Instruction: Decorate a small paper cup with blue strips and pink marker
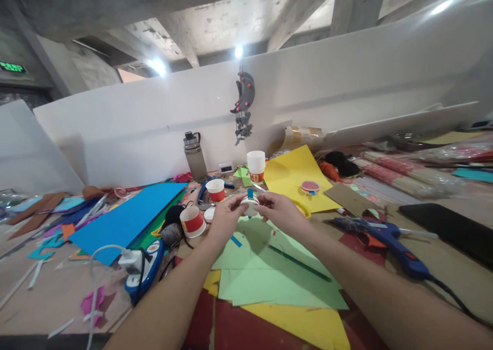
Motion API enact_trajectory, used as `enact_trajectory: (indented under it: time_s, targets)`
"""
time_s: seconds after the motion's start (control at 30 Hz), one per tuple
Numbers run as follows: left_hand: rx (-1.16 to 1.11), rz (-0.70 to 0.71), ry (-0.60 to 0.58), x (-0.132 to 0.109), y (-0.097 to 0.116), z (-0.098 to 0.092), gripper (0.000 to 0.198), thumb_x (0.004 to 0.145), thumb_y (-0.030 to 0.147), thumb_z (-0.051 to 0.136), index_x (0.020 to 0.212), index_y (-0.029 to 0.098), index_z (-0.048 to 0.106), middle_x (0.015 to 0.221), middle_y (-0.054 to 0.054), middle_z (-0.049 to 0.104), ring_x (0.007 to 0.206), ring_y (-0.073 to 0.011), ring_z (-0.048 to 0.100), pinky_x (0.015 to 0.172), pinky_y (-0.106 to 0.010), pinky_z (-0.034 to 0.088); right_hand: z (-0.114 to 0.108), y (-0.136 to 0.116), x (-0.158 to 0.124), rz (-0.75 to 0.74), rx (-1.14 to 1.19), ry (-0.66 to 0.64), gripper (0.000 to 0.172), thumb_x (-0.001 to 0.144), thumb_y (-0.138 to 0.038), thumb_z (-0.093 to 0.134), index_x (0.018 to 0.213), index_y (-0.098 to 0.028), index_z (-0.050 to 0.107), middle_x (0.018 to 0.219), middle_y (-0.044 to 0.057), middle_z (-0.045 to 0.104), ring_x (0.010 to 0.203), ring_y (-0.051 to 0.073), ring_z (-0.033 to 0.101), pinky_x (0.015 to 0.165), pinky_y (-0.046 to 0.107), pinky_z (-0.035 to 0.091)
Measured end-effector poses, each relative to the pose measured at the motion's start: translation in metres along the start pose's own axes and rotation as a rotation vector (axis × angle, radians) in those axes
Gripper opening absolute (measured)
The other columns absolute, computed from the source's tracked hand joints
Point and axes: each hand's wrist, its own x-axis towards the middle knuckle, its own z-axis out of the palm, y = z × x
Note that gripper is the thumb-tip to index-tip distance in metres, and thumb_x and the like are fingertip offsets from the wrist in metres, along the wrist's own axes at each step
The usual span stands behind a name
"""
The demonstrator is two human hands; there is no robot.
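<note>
Both my hands meet above the craft table and grip a small white paper cup (249, 205) with a blue strip on its top. My left hand (226, 217) pinches the cup's left side. On the cup's right side my right hand (280, 211) has its fingers closed. Beneath them lie light green paper sheets (269, 275) over yellow and red paper. A red-and-white paper cup (192, 221) lies tipped just left of my left hand, another (215, 190) stands behind it, and a stack of white cups (256, 166) stands further back.
A blue glue gun (389, 237) with its cable lies to the right, next to a black slab (450, 229). A big blue sheet (127, 220), a power strip (144, 268) and paper scraps are on the left. A grey bottle (194, 156) and yellow sheet (295, 178) sit near the white back wall.
</note>
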Motion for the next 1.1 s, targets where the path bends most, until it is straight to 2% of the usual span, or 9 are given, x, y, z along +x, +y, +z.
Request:
enact_trajectory:
  time_s: [0.1,0.23,0.47,0.6,0.77,0.97,1.1]
  targets:
    - [-0.013,-0.046,0.007,0.002,-0.002,-0.001,0.039,0.067,0.03,0.07,0.103,0.017,0.069,0.099,-0.006,0.07,0.076,-0.0171,0.062,0.064,-0.027,0.051,0.0,-0.001,0.0,0.023,-0.01,0.009,0.008,0.072,-0.028,0.061,0.072,-0.021,0.061,0.067,-0.002,0.06,0.061,0.013,0.056,0.05,0.023,0.051]
    - [-0.01,-0.046,-0.01,0.003,-0.002,-0.001,0.039,0.068,0.03,0.07,0.104,0.016,0.068,0.097,-0.007,0.07,0.073,-0.0149,0.061,0.062,-0.025,0.05,0.0,-0.003,0.002,0.036,-0.006,0.014,0.008,0.073,-0.028,0.06,0.075,-0.021,0.061,0.069,-0.002,0.061,0.056,0.011,0.056,0.047,0.022,0.049]
    - [-0.089,-0.128,0.004,0.005,-0.003,0.001,0.049,0.062,0.04,0.074,0.101,0.013,0.063,0.091,-0.009,0.07,0.073,-0.0174,0.063,0.059,-0.026,0.05,0.0,-0.004,0.002,0.049,0.031,0.016,0.014,0.077,-0.03,0.057,0.085,-0.02,0.065,0.072,-0.001,0.064,0.05,0.009,0.053,0.044,0.02,0.047]
    - [-0.113,-0.146,0.029,0.006,-0.011,0.0,0.046,0.063,0.042,0.073,0.098,0.014,0.064,0.09,-0.008,0.069,0.074,-0.0174,0.063,0.06,-0.026,0.05,0.002,0.002,0.003,0.045,0.032,-0.002,0.015,0.078,-0.031,0.056,0.085,-0.02,0.064,0.068,-0.001,0.063,0.05,0.009,0.053,0.045,0.02,0.046]
    - [-0.063,-0.066,0.08,0.004,-0.012,-0.002,0.036,0.063,0.033,0.074,0.095,0.017,0.069,0.093,-0.006,0.07,0.082,-0.0168,0.062,0.073,-0.027,0.048,0.004,0.007,0.002,0.005,-0.011,0.023,0.015,0.077,-0.031,0.056,0.084,-0.019,0.062,0.071,-0.001,0.062,0.052,0.01,0.054,0.048,0.022,0.047]
    - [-0.031,-0.055,0.073,0.002,-0.008,-0.002,0.029,0.066,0.031,0.071,0.091,0.015,0.068,0.086,-0.007,0.07,0.076,-0.0166,0.061,0.069,-0.027,0.047,0.004,0.004,0.001,0.039,-0.015,0.035,0.019,0.075,-0.032,0.058,0.087,-0.018,0.062,0.077,0.001,0.063,0.054,0.011,0.054,0.049,0.024,0.048]
    - [-0.055,-0.07,0.043,0.002,-0.01,0.0,0.037,0.065,0.03,0.073,0.098,0.016,0.065,0.092,-0.007,0.069,0.08,-0.0167,0.061,0.071,-0.026,0.047,0.005,0.003,-0.001,0.042,-0.003,0.026,0.019,0.076,-0.034,0.057,0.087,-0.019,0.061,0.073,0.001,0.061,0.056,0.013,0.056,0.05,0.025,0.049]
